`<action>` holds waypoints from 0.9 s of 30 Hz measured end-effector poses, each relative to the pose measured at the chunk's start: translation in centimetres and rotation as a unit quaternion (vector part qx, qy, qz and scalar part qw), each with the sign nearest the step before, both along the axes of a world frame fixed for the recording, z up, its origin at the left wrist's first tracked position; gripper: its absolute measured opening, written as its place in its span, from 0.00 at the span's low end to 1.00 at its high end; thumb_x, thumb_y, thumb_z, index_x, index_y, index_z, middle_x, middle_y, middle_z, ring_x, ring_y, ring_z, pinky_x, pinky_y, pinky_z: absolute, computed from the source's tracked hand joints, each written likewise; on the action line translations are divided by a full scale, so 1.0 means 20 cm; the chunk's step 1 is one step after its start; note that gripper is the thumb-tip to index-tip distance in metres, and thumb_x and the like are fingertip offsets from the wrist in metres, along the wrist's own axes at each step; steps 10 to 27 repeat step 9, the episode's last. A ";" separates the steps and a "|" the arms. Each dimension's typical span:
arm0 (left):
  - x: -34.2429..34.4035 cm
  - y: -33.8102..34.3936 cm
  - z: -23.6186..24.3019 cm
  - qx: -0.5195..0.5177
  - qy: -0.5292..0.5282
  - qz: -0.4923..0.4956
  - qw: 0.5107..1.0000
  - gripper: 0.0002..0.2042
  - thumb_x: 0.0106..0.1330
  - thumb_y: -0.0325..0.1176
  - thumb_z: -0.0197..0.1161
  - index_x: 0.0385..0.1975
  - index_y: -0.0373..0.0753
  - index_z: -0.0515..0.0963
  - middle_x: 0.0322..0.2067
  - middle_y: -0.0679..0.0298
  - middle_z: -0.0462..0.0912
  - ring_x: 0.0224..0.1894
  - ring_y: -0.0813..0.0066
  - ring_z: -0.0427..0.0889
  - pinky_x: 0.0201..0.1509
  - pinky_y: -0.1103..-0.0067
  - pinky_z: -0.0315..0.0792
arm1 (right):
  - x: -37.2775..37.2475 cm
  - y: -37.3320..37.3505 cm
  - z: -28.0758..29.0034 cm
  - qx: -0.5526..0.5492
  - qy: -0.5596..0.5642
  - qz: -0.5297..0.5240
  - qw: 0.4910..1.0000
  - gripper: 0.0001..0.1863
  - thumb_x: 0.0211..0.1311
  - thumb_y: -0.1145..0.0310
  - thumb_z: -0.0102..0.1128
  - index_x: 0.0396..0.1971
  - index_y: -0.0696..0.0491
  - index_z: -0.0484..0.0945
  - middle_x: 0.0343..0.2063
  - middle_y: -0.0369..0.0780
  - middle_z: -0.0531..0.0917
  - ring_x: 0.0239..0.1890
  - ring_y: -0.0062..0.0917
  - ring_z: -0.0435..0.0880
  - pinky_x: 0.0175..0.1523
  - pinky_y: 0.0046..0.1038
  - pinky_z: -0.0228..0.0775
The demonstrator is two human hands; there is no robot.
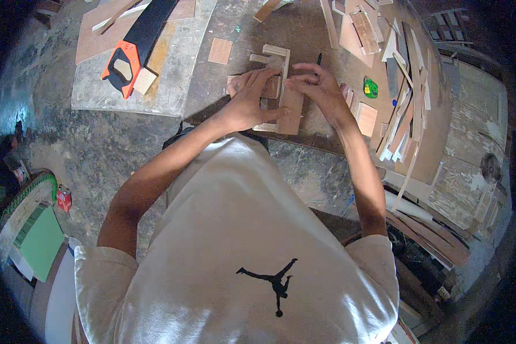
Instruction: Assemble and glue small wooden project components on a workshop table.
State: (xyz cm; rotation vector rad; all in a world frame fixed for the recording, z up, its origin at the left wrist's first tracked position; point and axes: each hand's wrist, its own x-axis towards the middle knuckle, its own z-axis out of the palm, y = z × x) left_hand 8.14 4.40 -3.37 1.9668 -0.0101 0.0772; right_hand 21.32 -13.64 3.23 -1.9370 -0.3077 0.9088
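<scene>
A small assembly of light wooden strips and a brown wooden board (pixel 292 114) lies at the near edge of the worktable. Across its left side reaches my left hand (pixel 247 98), closed on the wooden assembly, its thumb against the board and its fingers over the upper strips. My right hand (pixel 321 90) is at the right side of the upright strip, fingers curled close to the wood. A dark pen (pixel 319 58) sticks up from behind those fingers and appears held in them. The fingertips of the right hand partly hide what they touch.
A handsaw (pixel 126 66) with an orange and black handle lies at the left on a pale board. Near the right hand sit a green tape measure (pixel 371 88) and a small wood block (pixel 366 118). Several wood strips (pixel 407 114) pile at the right. A square wood piece (pixel 220 51) lies farther off.
</scene>
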 end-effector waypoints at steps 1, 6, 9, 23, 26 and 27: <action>0.00 0.00 0.00 -0.008 -0.004 -0.002 1.000 0.47 0.52 0.51 0.79 0.70 0.41 0.61 0.66 0.48 0.66 0.71 0.47 0.60 0.74 0.56 0.54 | 0.00 0.01 0.01 0.000 0.000 0.000 1.000 0.29 0.60 0.66 0.74 0.59 0.57 0.74 0.43 0.41 0.87 0.50 0.20 0.83 0.61 0.25 0.71; 0.00 0.01 0.01 -0.035 0.020 -0.017 0.999 0.48 0.53 0.52 0.78 0.70 0.40 0.60 0.67 0.48 0.66 0.72 0.47 0.59 0.75 0.56 0.53 | -0.01 0.02 0.05 -0.018 0.030 -0.014 0.999 0.30 0.60 0.65 0.74 0.60 0.56 0.74 0.45 0.39 0.87 0.51 0.22 0.82 0.62 0.26 0.70; 0.00 0.01 0.01 -0.026 0.019 -0.015 0.999 0.48 0.53 0.53 0.78 0.71 0.40 0.60 0.67 0.47 0.65 0.73 0.47 0.58 0.75 0.56 0.52 | 0.00 0.00 0.01 -0.010 0.022 -0.013 1.000 0.30 0.61 0.64 0.74 0.60 0.56 0.74 0.49 0.41 0.86 0.53 0.25 0.82 0.63 0.27 0.69; 0.00 0.01 0.01 -0.026 0.019 -0.015 0.999 0.48 0.53 0.53 0.78 0.71 0.40 0.60 0.67 0.47 0.65 0.73 0.47 0.58 0.75 0.56 0.52 | 0.00 0.00 0.01 -0.010 0.022 -0.013 1.000 0.30 0.61 0.64 0.74 0.60 0.56 0.74 0.49 0.41 0.86 0.53 0.25 0.82 0.63 0.27 0.69; 0.00 0.01 0.01 -0.026 0.019 -0.015 0.999 0.48 0.53 0.53 0.78 0.71 0.40 0.60 0.67 0.47 0.65 0.73 0.47 0.58 0.75 0.56 0.52 | 0.00 0.00 0.01 -0.010 0.022 -0.013 1.000 0.30 0.61 0.64 0.74 0.60 0.56 0.74 0.49 0.41 0.86 0.53 0.25 0.82 0.63 0.27 0.69; 0.00 0.01 0.01 -0.026 0.019 -0.015 0.999 0.48 0.53 0.53 0.78 0.71 0.40 0.60 0.67 0.47 0.65 0.73 0.47 0.58 0.75 0.56 0.52 | 0.00 0.00 0.01 -0.010 0.022 -0.013 1.000 0.30 0.61 0.64 0.74 0.60 0.56 0.74 0.49 0.41 0.86 0.53 0.25 0.82 0.63 0.27 0.69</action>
